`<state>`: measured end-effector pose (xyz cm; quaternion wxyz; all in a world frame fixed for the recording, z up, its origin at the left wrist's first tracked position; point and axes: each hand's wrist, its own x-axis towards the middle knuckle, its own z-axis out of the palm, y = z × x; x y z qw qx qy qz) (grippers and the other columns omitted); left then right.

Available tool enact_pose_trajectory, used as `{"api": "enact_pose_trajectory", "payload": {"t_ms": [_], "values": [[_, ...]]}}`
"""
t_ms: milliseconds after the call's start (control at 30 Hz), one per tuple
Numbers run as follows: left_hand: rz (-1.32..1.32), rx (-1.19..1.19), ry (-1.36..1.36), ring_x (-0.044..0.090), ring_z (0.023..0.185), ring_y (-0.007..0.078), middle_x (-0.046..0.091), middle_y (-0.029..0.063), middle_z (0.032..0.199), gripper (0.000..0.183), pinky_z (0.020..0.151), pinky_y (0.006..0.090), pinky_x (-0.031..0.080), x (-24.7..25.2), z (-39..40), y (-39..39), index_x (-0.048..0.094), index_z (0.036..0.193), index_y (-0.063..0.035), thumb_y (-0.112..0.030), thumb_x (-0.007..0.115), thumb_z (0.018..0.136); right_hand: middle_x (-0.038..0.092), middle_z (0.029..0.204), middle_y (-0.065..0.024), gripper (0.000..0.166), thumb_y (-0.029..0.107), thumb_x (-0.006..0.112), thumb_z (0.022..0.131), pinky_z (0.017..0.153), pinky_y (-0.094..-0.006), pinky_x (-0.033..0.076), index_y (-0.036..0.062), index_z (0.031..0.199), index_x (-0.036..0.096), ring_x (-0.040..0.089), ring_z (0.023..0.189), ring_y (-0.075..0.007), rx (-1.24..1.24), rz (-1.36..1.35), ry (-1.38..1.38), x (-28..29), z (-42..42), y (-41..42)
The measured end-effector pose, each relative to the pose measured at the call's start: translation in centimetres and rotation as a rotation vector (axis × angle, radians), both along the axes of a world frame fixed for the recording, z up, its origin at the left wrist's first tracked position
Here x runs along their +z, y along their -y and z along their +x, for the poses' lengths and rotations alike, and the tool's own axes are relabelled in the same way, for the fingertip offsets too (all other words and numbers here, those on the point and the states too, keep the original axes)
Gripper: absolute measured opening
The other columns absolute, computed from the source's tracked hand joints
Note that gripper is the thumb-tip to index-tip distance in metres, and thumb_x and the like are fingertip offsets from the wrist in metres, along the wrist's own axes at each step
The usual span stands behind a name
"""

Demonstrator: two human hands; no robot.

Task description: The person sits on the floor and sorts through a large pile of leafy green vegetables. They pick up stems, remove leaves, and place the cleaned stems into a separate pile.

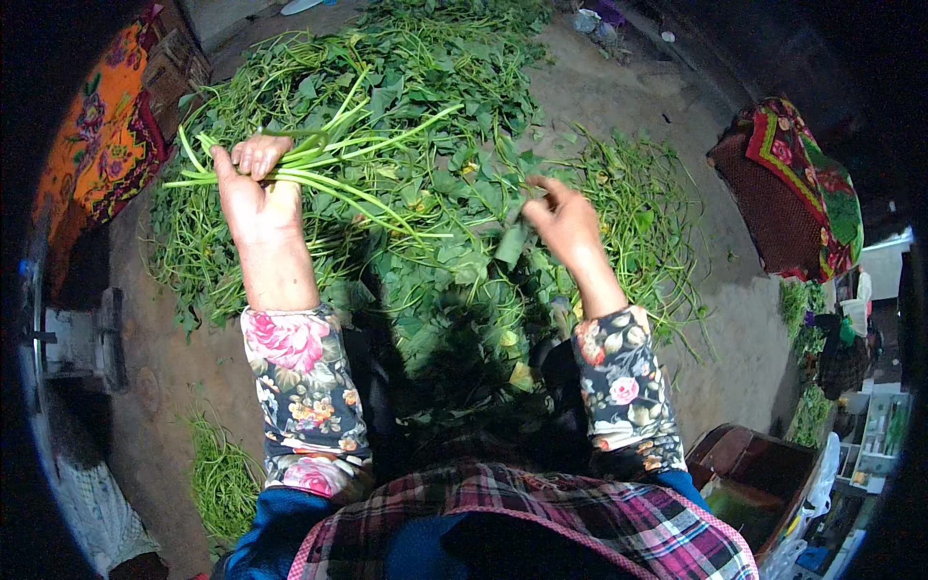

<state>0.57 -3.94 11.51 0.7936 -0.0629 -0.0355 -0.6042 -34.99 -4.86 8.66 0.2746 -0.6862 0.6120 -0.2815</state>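
My left hand (257,181) is closed around a loose bunch of pale green leaf stems (362,163), their ends sticking out on both sides of the fist. Beneath and beyond it spreads a large heap of leafy green vines (435,65) on the floor. To the right, my right hand (562,217) hovers over the heap with thumb and forefinger bent close together, beside a drooping green leaf (512,243). Whether the fingers pinch that leaf is unclear. Loose leaves (449,312) lie between my legs, partly in shadow.
Thin vines (638,217) lie at the right of the heap, and a pile of green stems (221,478) at lower left. Cloth-covered furniture stands at left (109,138) and right (805,188). A brown container (754,464) is at lower right, near shelves (881,435).
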Motion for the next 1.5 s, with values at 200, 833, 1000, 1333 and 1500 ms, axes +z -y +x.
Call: {"api": "enact_pose_trajectory", "payload": {"t_ms": [200,833,1000,1333,1500], "values": [[0.05,0.014,0.013,0.029,0.05,0.0117,0.028,-0.0012,0.058,0.047,0.047,0.0256,0.03,0.8,-0.7,0.6,0.037,0.067,-0.0116,-0.043,0.043,0.102,0.064,0.112,-0.0106,0.058,0.019,0.057,0.092,0.09,-0.0318,0.046,0.0017,0.142,0.034,0.06,0.098,-0.0176,0.663,0.357,0.704,-0.7,7.1,-6.1],[0.066,0.226,0.109,0.028,0.05,0.0121,0.027,-0.0011,0.058,0.049,0.044,0.0262,0.029,-0.5,3.0,-0.5,0.033,0.066,-0.0127,-0.046,0.041,0.102,0.066,0.077,-0.0018,0.017,0.013,0.055,0.089,0.069,-0.0275,0.048,0.0003,0.083,0.065,0.059,0.071,-0.0091,0.453,-0.022,0.126,-1.8,2.3,-3.4],[0.019,0.136,0.076,0.027,0.05,0.0114,0.027,-0.002,0.058,0.049,0.045,0.0255,0.028,-0.4,0.7,0.0,0.034,0.068,-0.0127,-0.047,0.037,0.103,0.061,0.068,-0.0031,0.015,0.011,0.057,0.088,0.055,-0.028,0.05,0.0022,0.079,0.065,0.057,0.057,-0.0121,0.039,0.198,0.95,1.0,2.2,-1.7],[0.203,0.622,0.681,0.026,0.049,0.0089,0.03,-0.0046,0.058,0.036,0.045,0.0256,0.026,4.4,-0.6,-2.2,0.042,0.075,-0.0101,-0.033,0.052,0.101,0.058,0.069,0.0003,0.019,0.012,0.053,0.092,0.056,-0.0247,0.047,0.0011,0.088,0.068,0.049,0.059,-0.0067,0.002,-0.117,0.521,-1.1,-4.6,1.1],[0.78,0.923,1.817,0.052,0.051,0.0138,0.058,0.0015,0.066,0.026,0.049,0.0299,0.041,1.6,3.7,-7.6,0.06,0.11,-0.002,-0.021,0.064,0.093,0.054,0.064,0.0029,0.018,0.015,0.057,0.092,0.054,-0.0233,0.037,0.0013,0.088,0.067,0.045,0.058,-0.0045,0.066,-0.198,0.23,-0.6,-3.6,0.7]]}}
